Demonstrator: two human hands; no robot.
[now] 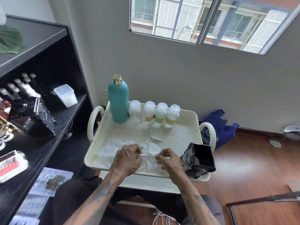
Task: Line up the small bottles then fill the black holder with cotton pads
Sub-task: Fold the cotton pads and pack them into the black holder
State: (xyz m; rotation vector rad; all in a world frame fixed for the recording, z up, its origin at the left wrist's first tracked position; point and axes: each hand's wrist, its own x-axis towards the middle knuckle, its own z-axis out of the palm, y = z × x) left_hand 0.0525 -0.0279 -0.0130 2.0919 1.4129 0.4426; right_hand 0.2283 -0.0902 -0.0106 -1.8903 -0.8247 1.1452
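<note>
Several small clear bottles (160,113) with white caps stand in a row at the back of the cream perforated tray (186,137), beside a tall teal bottle (118,103). White cotton pads (112,149) lie scattered on the tray's front half, one more pad (156,135) lying apart nearer the bottles. The black holder (201,157) stands tilted at the tray's front right corner, its opening showing dark inside. My left hand (127,158) and my right hand (168,159) are close together over the pads, both pinching the same white pad (150,155) between them.
A black shelf unit (48,88) stands to the left with dark bottles, a black studded box and a clear plastic tub (65,95). A blue bag (219,127) lies on the wooden floor behind the tray cart. The grey wall and a window are straight ahead.
</note>
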